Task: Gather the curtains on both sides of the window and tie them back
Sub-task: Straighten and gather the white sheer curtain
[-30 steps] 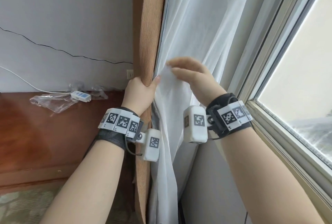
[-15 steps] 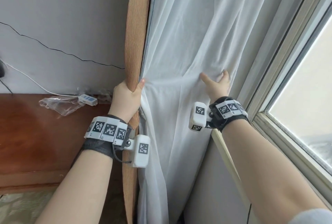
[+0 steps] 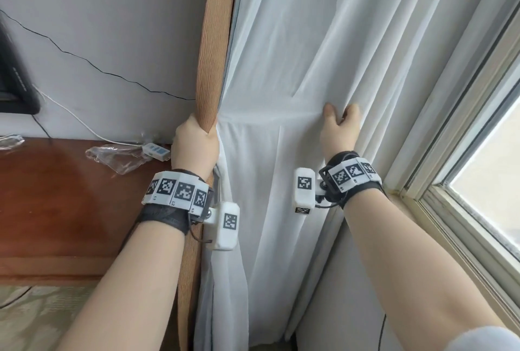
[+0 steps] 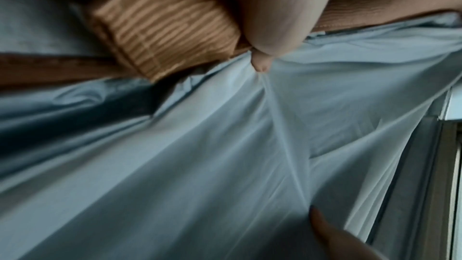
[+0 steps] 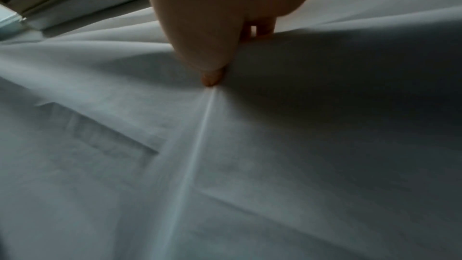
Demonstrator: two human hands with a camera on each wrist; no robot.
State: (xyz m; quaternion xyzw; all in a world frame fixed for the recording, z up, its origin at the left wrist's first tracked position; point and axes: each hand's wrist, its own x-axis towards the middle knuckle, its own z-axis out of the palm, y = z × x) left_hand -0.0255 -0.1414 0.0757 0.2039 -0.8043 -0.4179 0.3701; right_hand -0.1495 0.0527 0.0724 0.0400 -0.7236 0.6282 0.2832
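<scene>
A tan ribbed curtain [image 3: 211, 49] hangs along the wall corner, with a white sheer curtain [image 3: 295, 41] spread beside it toward the window. My left hand [image 3: 195, 143] grips the tan curtain's edge together with the sheer's left edge; in the left wrist view the thumb [image 4: 262, 64] pinches the sheer against the tan curtain [image 4: 162, 23]. My right hand [image 3: 340, 125] holds the sheer further right, fingers curled into a fold. In the right wrist view its fingertips [image 5: 212, 78] pinch a crease in the sheer curtain [image 5: 225, 165]. The sheer is stretched taut between both hands.
The window frame [image 3: 450, 181] and sill run down the right side. A dark wooden desk [image 3: 56, 210] stands left, with a clear plastic bag [image 3: 112, 156] and a white cable switch [image 3: 156, 151] on it. A black cable crosses the grey wall [image 3: 98, 27].
My right hand has moved from beside the left hand out to the right and taken hold of the sheer, which is now spread wide and taut. The left hand has kept its grip.
</scene>
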